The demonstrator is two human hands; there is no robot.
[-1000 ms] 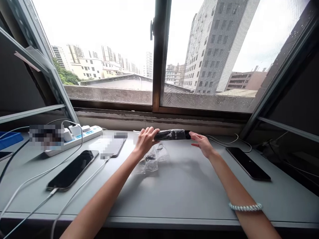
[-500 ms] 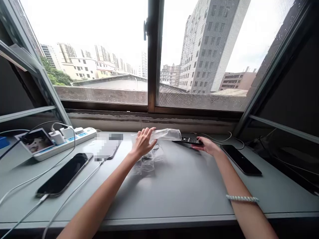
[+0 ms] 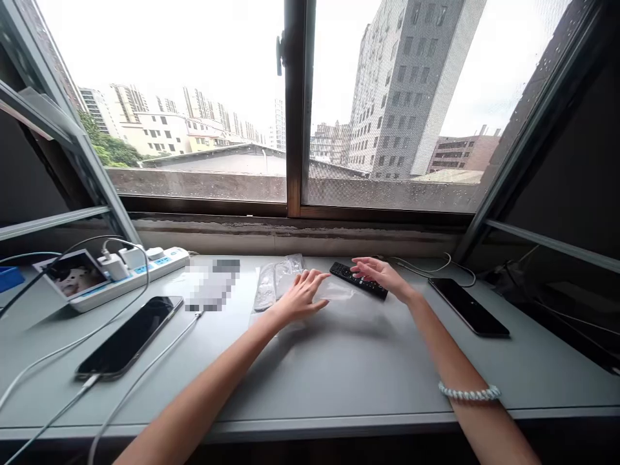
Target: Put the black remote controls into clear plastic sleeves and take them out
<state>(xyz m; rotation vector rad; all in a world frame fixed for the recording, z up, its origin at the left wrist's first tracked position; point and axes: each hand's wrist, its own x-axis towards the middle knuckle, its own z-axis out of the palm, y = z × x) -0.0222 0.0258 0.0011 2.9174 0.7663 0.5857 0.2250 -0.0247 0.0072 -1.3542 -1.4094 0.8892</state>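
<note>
A black remote control (image 3: 358,279) lies on the grey table (image 3: 339,368) near the window. My right hand (image 3: 382,276) hovers over its right end with fingers spread, holding nothing. My left hand (image 3: 301,298) rests flat, fingers apart, on a clear plastic bag (image 3: 339,290) that lies on the table just left of the remote. More clear plastic bags (image 3: 274,284) lie in a small pile beside my left hand.
A black phone (image 3: 128,336) on a white cable lies at the left, another phone (image 3: 467,306) at the right. A white power strip (image 3: 130,271) with chargers and a small picture card (image 3: 72,274) stand at back left. A window frame (image 3: 293,110) rises behind.
The remote has come out of the clear bag and now lies bare on the table. My left hand has lowered the empty bag flat; my right hand has let go of the remote.
</note>
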